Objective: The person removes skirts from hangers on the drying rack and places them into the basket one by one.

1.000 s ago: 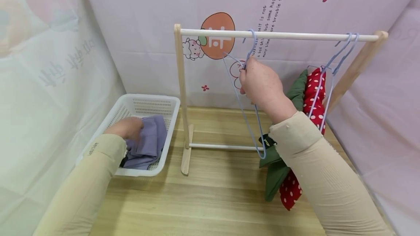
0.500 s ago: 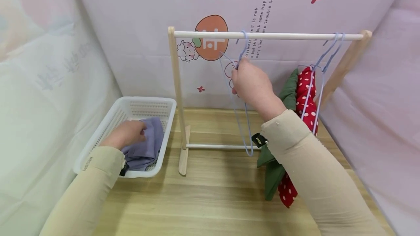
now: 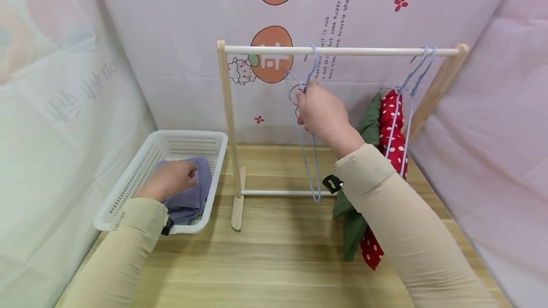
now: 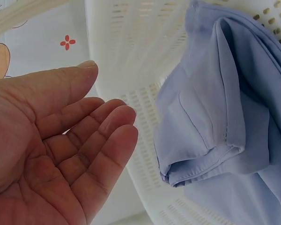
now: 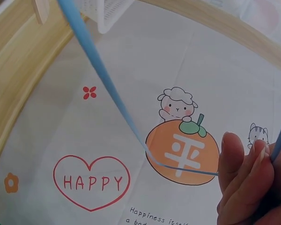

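Cartoon animals [image 3: 241,71] and red flowers [image 3: 400,3] decorate the pale backdrop [image 3: 180,46] behind the wood-grain surface [image 3: 274,265].

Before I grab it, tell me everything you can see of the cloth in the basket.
The cloth is plain lavender-blue, smooth and soft-looking, with a stitched hem along one edge. It lies loosely folded inside the white basket, with raised folds. The left hand is close, but apart from it in the left wrist view.

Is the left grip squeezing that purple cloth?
No, the left wrist view shows a bare gap between the left grip and the purple cloth.
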Tool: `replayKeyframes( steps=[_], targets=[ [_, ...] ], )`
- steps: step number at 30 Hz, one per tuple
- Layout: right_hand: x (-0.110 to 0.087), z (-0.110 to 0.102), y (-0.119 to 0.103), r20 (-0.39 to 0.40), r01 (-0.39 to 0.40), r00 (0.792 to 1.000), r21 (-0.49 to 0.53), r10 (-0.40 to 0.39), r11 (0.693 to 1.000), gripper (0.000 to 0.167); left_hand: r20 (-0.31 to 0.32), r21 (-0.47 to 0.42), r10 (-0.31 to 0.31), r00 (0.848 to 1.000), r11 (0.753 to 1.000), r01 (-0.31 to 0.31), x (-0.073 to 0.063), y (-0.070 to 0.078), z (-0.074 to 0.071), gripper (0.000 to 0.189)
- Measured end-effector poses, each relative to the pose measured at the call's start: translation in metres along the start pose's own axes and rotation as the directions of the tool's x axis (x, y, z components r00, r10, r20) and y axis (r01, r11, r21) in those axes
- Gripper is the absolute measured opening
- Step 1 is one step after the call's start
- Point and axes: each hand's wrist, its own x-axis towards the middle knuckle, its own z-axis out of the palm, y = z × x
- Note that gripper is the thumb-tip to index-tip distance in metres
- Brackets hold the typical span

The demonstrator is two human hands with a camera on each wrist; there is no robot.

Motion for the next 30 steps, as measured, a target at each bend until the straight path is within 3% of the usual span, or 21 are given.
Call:
replayKeyframes(
  steps=[11, 23, 28, 30],
  targets=[
    [-0.001, 0.005, -0.011, 0.032, 0.016, 0.999, 0.021, -0.016, 1.000, 0.029, -0.004, -0.043, 0.015, 1.000, 0.999, -0.015, -0.005, 0.001, 0.001, 0.018],
    [-0.001, 0.007, -0.017, 0.032, 0.024, 0.999, 0.007, -0.024, 1.000, 0.034, -0.024, -0.080, 0.008, 1.000, 0.997, -0.010, 0.001, 0.007, 0.001, 0.022],
    [-0.002, 0.006, -0.022, 0.044, 0.023, 0.999, 0.006, -0.023, 1.000, 0.032, -0.046, -0.127, 0.005, 0.999, 0.992, -0.011, 0.004, 0.017, -0.004, 0.005],
    [-0.003, 0.006, -0.024, 0.047, 0.020, 0.999, 0.008, -0.021, 1.000, 0.030, -0.046, -0.148, -0.009, 0.999, 0.989, 0.002, 0.005, 0.021, -0.007, 0.026]
  ],
)
